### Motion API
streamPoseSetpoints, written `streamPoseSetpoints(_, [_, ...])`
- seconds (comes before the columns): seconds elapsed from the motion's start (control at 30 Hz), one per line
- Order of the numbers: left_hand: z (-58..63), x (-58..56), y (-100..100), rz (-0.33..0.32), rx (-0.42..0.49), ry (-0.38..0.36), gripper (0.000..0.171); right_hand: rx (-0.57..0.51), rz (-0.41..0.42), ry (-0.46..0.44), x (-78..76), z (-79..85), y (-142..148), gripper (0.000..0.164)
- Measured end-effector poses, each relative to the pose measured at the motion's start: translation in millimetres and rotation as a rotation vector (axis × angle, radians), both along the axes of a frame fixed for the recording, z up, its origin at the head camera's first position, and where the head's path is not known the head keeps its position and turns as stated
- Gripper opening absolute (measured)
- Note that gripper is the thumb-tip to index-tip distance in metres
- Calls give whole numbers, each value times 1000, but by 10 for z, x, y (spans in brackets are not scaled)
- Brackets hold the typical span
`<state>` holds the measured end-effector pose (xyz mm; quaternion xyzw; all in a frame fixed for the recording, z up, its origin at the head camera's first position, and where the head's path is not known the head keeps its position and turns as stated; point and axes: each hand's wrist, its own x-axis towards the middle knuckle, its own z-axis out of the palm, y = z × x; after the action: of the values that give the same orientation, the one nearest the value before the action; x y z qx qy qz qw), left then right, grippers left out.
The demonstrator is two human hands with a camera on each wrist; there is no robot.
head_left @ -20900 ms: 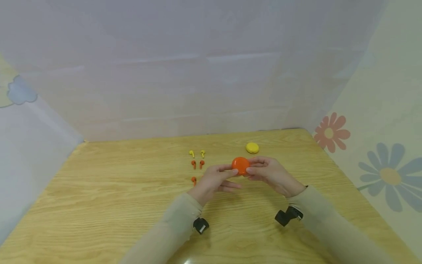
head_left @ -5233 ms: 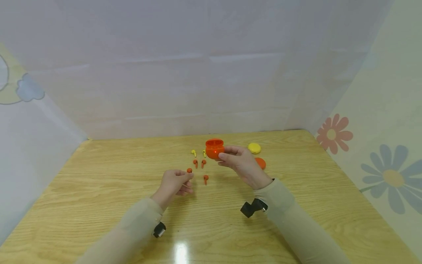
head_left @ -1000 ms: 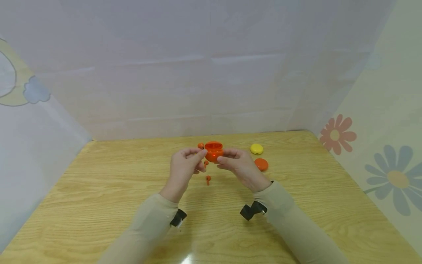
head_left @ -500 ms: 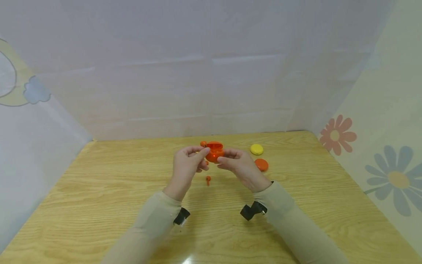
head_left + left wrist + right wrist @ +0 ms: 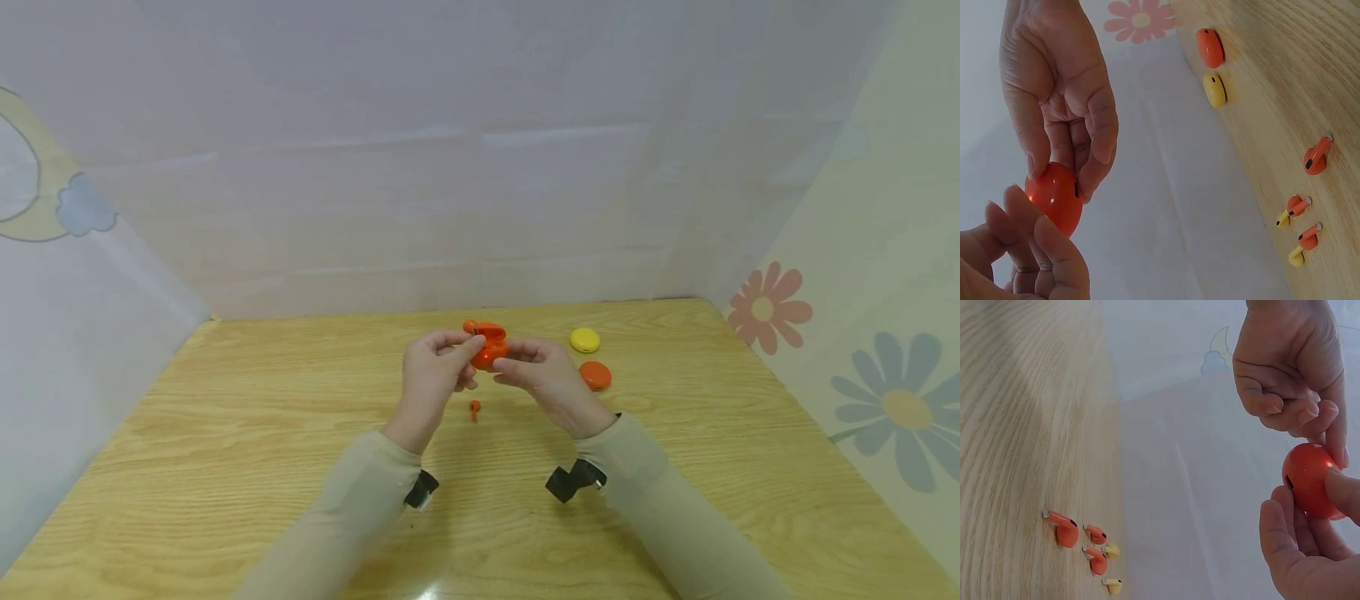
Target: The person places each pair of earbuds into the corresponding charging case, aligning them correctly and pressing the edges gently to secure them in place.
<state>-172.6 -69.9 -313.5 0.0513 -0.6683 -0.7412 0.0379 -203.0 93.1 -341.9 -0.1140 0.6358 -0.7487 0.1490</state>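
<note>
My right hand grips an orange earbud case above the table, its lid flipped up. In the left hand, an orange earbud is pinched between thumb and finger, right at the case's left edge. The wrist views show the case from below, with a dark slot in its side; the pinched earbud is hidden there. On the wood lies a single orange earbud, and beyond it a pair of orange earbuds and yellow earbuds, which the left hand mostly covers in the head view.
To the right on the table lie a closed yellow case and a closed orange case. A pale sheet hangs behind the table's far edge, with flower-printed sheeting on the right side.
The held case was opened between the oldest frames. An orange earbud was lifted off the table by the left hand, which has lately edged right against the case; the right hand stays nearly still.
</note>
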Motion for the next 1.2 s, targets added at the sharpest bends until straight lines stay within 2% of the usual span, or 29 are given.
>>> streamPoseSetpoints(0.23, [-4,-8,16,-5,-23,-21,18,-1,-28,-17,0,-11,-13,21])
streamPoseSetpoints(0.4, [-11,-17,8,-2,-65,-14,23,5,-34,3,-5,-17,-12,24])
streamPoseSetpoints(0.7, [4,0,-7,6,-87,11,25,-5,-40,-1,-1,1,-23,25])
streamPoseSetpoints(0.97, [26,-2,-21,23,-73,1,26,16,-41,3,-16,2,-26,29])
streamPoseSetpoints(1.2, [19,-13,-29,9,-67,-8,30,2,-37,13,-15,9,-35,27])
